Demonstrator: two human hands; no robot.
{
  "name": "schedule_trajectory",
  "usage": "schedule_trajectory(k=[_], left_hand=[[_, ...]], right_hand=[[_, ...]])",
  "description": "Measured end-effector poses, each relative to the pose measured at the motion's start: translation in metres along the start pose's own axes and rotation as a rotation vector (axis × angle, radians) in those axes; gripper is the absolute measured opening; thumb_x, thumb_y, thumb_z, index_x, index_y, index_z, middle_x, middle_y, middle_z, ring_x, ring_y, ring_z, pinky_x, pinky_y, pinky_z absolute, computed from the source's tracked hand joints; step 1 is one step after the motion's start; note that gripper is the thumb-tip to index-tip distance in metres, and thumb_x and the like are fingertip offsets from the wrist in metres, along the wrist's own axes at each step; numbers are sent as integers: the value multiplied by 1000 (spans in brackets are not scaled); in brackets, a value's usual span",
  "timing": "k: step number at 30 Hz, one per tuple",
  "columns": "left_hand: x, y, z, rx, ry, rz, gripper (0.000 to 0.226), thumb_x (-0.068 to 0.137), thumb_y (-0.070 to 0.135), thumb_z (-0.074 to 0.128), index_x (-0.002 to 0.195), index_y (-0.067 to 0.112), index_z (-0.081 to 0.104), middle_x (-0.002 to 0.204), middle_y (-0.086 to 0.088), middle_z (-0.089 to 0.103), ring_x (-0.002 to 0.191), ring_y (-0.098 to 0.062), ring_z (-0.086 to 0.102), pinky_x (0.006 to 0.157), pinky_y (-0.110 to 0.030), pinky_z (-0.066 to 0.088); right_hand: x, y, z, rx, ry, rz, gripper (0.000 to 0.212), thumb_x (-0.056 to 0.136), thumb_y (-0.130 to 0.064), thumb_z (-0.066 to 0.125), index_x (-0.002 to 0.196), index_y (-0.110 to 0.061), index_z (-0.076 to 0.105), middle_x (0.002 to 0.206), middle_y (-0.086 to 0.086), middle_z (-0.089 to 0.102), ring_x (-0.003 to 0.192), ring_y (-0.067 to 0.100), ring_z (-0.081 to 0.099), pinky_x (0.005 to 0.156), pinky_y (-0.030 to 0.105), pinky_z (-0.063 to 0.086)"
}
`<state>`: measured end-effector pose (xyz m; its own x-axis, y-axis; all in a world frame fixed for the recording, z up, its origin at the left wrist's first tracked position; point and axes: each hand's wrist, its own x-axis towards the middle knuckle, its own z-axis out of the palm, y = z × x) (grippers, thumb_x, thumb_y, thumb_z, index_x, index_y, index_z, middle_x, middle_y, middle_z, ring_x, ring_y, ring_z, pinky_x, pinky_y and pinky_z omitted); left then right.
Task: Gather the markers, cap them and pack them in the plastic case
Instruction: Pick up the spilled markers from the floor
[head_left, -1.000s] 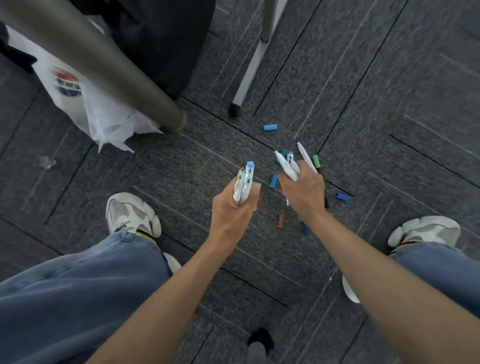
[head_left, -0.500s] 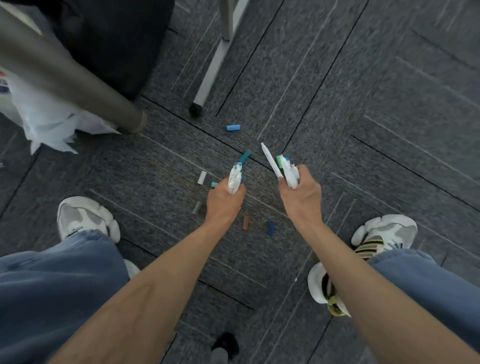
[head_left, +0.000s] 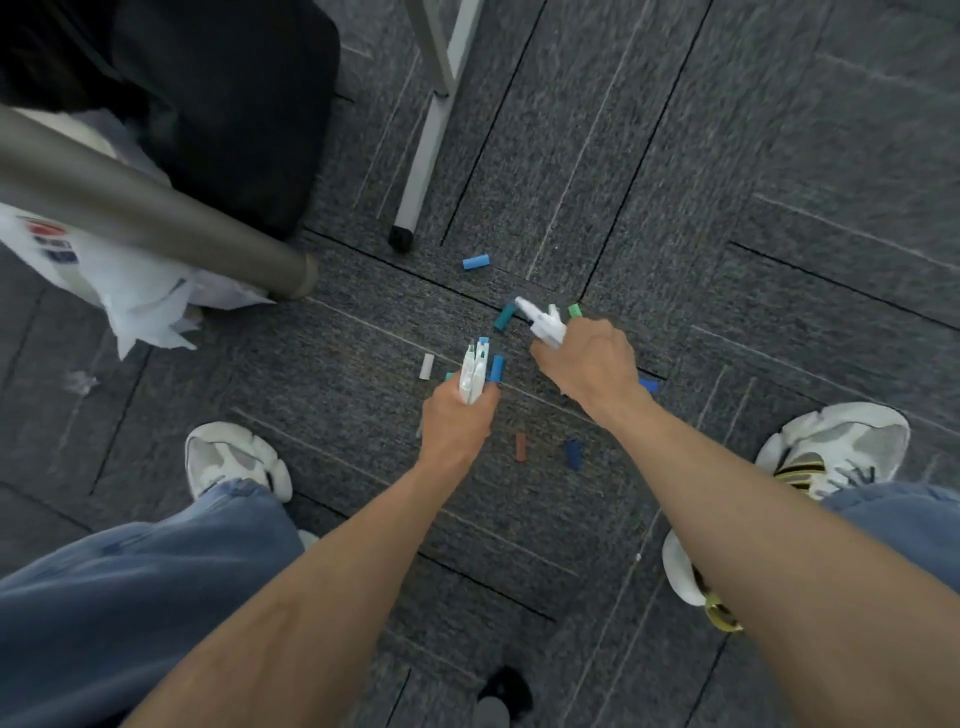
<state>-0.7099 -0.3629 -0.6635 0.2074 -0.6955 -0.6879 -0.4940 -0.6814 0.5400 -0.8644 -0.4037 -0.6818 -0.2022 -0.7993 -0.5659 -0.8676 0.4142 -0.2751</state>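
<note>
Carpet tiles, dark grey with thin pale stripes (head_left: 727, 156), cover the whole floor, laid at alternating angles with black seams between them. Thick grey metal tube leg (head_left: 156, 213) slants in from the left edge and meets the floor; slim white metal leg with a black foot (head_left: 421, 171) comes down from the top. Black fabric mass (head_left: 218, 104) fills the upper left corner. Crumpled white plastic bag (head_left: 130, 291) lies by the grey leg, carrying a red-and-blue round logo (head_left: 49, 239); lettering too blurred to read.

Person crouches, blue jeans (head_left: 130, 597) and white sneakers on both sides. Left hand (head_left: 454, 421) is closed in a fist around a bunch of white-bodied markers (head_left: 474, 374), tips pointing away, one blue-ended. Right hand (head_left: 592, 364) is closed around another bunch of white markers (head_left: 543, 322), held low over the carpet.

Loose caps scattered on the carpet between and ahead of the hands: light blue cap (head_left: 476, 262) near the white leg's foot, teal cap (head_left: 504, 317), green cap (head_left: 574, 310) just beside the right hand, white cap (head_left: 426, 366), blue cap (head_left: 497, 368) just beside the left-hand bunch, brown cap (head_left: 520, 447), dark blue cap (head_left: 573, 453), bright blue cap (head_left: 649, 385) partly hidden behind the right wrist.
</note>
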Motion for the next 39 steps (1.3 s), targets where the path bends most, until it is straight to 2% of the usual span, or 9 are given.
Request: schedule_trajectory(k=[4, 7, 10, 14, 18, 21, 25, 30, 39], left_hand=[[-11, 3, -7, -38, 27, 5, 18, 89, 27, 59, 78, 13, 59, 70, -7, 60, 60, -17, 57, 64, -40, 56], [-30, 5, -15, -48, 42, 3, 20, 89, 26, 58, 79, 10, 59, 72, -12, 65, 62, -23, 61, 65, -42, 56], [-58, 16, -32, -68, 50, 20, 21, 87, 26, 57, 80, 7, 61, 74, -10, 69, 69, -24, 67, 68, -39, 56], [-101, 39, -63, -93, 74, 65, 21, 87, 25, 56, 69, 15, 52, 65, -6, 60, 57, -18, 56, 50, -28, 45], [-144, 66, -93, -126, 82, 130, 24, 89, 29, 57, 72, 13, 54, 66, -7, 58, 58, -19, 55, 56, -37, 50], [-186, 83, -122, -177, 107, 201, 25, 88, 29, 58, 70, 12, 55, 64, -5, 57, 59, -19, 55, 57, -36, 48], [-243, 93, -168, -380, 197, 242, 24, 88, 26, 58, 72, 9, 58, 61, -6, 57, 52, -18, 53, 47, -26, 41], [-305, 87, -237, -562, 275, 323, 25, 88, 26, 59, 71, 8, 57, 53, -6, 55, 43, -16, 51, 47, -29, 43], [-420, 54, -387, -673, 519, 606, 28, 87, 23, 58, 63, 10, 51, 50, -2, 51, 41, -12, 46, 45, -25, 40]], right_hand=[[-26, 8, -11, 311, -71, 105, 36, 87, -45, 59, 88, -8, 60, 78, 7, 61, 60, 19, 57, 47, 28, 38], [-52, 15, -26, 606, -164, 161, 18, 91, -25, 60, 103, -15, 54, 83, 11, 66, 62, 23, 66, 48, 28, 51], [-80, 12, -50, 799, -207, 167, 20, 94, -6, 52, 112, -14, 47, 75, 12, 65, 58, 22, 66, 50, 26, 53], [-127, -10, -87, 788, -145, 69, 13, 94, -10, 55, 89, -19, 47, 73, 7, 50, 61, 19, 49, 54, 31, 44], [-178, -46, -125, 810, -105, 14, 16, 89, -9, 60, 80, -17, 49, 69, 7, 50, 62, 21, 48, 56, 35, 43], [-220, -76, -154, 838, -74, -51, 17, 81, -3, 57, 71, -16, 52, 65, 8, 51, 60, 22, 49, 54, 34, 42], [-277, -119, -193, 916, 4, -173, 20, 80, 0, 56, 70, -15, 50, 61, 5, 48, 54, 18, 46, 48, 30, 40], [-351, -179, -223, 958, 49, -378, 22, 84, 0, 59, 71, -14, 49, 56, 4, 45, 50, 16, 42, 49, 30, 39], [-494, -276, -235, 882, 228, -805, 18, 84, -10, 60, 70, -17, 50, 57, 0, 47, 53, 17, 46, 54, 31, 38]])
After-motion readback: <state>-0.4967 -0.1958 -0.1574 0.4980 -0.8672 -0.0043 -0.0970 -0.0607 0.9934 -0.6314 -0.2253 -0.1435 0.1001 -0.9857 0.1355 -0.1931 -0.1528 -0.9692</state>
